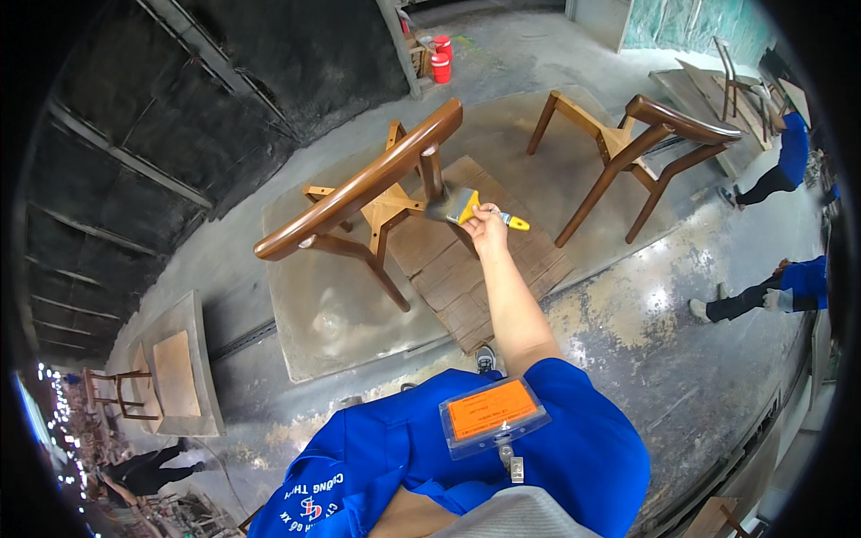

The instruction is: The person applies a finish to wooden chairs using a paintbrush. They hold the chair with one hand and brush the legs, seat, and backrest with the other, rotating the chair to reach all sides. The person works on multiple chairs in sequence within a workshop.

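Note:
My right hand (489,229) is closed around a wide paintbrush (468,207) with yellow on its handle and head. Its dark bristles point left, close against a leg (431,175) of a brown wooden chair frame (359,188); whether they touch it I cannot tell. That frame has a glossy curved back rail, splayed legs and paler wood in the middle, with no seat on it. My left hand is out of view.
A second seatless chair frame (619,148) stands to the right on the same grey platform (314,345). Flattened cardboard (511,242) lies under the chairs. Red containers (440,68) sit far back. People (762,291) are at the right and lower left. A dark wall (134,117) runs along the left.

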`<state>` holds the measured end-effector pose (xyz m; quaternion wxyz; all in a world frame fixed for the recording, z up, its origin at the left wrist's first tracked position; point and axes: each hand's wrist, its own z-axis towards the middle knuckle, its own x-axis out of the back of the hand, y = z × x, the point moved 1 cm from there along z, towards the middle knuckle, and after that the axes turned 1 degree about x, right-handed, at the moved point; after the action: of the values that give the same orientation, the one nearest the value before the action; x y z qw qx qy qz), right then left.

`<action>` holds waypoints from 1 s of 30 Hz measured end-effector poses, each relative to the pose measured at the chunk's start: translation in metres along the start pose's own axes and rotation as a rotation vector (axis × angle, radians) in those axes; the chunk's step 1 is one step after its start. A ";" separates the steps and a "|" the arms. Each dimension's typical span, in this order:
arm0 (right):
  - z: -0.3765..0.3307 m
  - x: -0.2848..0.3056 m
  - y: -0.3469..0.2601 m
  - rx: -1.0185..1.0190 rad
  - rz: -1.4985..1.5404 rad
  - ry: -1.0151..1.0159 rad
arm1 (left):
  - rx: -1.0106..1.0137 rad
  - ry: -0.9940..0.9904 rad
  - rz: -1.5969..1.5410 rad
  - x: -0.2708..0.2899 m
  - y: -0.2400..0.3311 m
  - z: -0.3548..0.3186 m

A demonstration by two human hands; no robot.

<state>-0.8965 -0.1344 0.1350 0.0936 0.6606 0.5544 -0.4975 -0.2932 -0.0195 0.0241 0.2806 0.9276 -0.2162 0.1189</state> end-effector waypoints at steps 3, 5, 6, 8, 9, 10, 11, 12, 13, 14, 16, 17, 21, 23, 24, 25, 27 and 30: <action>0.005 0.003 -0.028 0.085 -0.425 -0.078 | -0.007 0.035 -0.029 -0.006 0.014 -0.005; 0.005 -0.002 -0.048 0.124 -0.001 -0.591 | -0.006 0.062 -0.123 -0.007 0.021 -0.007; 0.007 -0.003 -0.049 0.065 0.162 -0.681 | -0.007 0.076 -0.102 -0.007 0.025 -0.007; 0.014 0.002 -0.043 -0.004 0.417 -0.684 | -0.014 0.061 -0.031 -0.007 0.032 -0.010; 0.020 0.006 -0.035 -0.051 0.385 -0.720 | 0.018 0.079 0.016 -0.006 0.034 -0.013; 0.027 0.010 -0.023 -0.124 0.344 -0.680 | 0.016 0.086 0.042 -0.006 0.036 -0.016; 0.035 0.014 -0.012 -0.199 0.260 -0.583 | 0.011 0.059 0.026 -0.007 0.036 -0.022; 0.044 0.020 -0.008 -0.206 0.121 -0.284 | 0.028 0.060 0.023 -0.009 0.035 -0.028; 0.051 0.023 -0.008 -0.125 -0.083 -0.134 | 0.072 0.076 0.025 -0.011 0.036 -0.033; 0.057 0.021 -0.014 -0.100 -0.277 -0.091 | 0.052 0.073 -0.015 -0.012 0.034 -0.041; 0.066 0.011 -0.038 0.005 -0.703 0.018 | 0.065 0.070 -0.008 -0.012 0.031 -0.054; 0.068 0.000 -0.056 0.027 -0.751 -0.202 | 0.077 0.064 -0.007 -0.012 0.029 -0.060; 0.060 -0.023 -0.096 -0.003 0.002 -0.778 | 0.116 0.062 -0.001 0.002 0.009 -0.070; 0.059 -0.017 -0.085 -0.156 0.194 -0.736 | 0.132 0.051 0.014 0.012 0.000 -0.066; 0.061 -0.010 -0.072 -0.207 0.110 -0.621 | 0.129 0.047 0.017 0.016 -0.003 -0.063; 0.062 -0.002 -0.056 -0.302 -0.021 -0.533 | 0.133 0.046 0.019 0.019 -0.006 -0.060; 0.064 0.014 -0.040 -0.160 -0.367 -0.020 | 0.126 0.048 0.017 0.023 -0.008 -0.055; 0.053 0.010 -0.051 0.051 -0.566 -0.089 | 0.109 0.056 0.010 0.021 -0.001 -0.048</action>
<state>-0.9685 -0.1452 0.1238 -0.0414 0.4592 0.6995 -0.5460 -0.2791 0.0021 0.0701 0.2351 0.9367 -0.2060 0.1578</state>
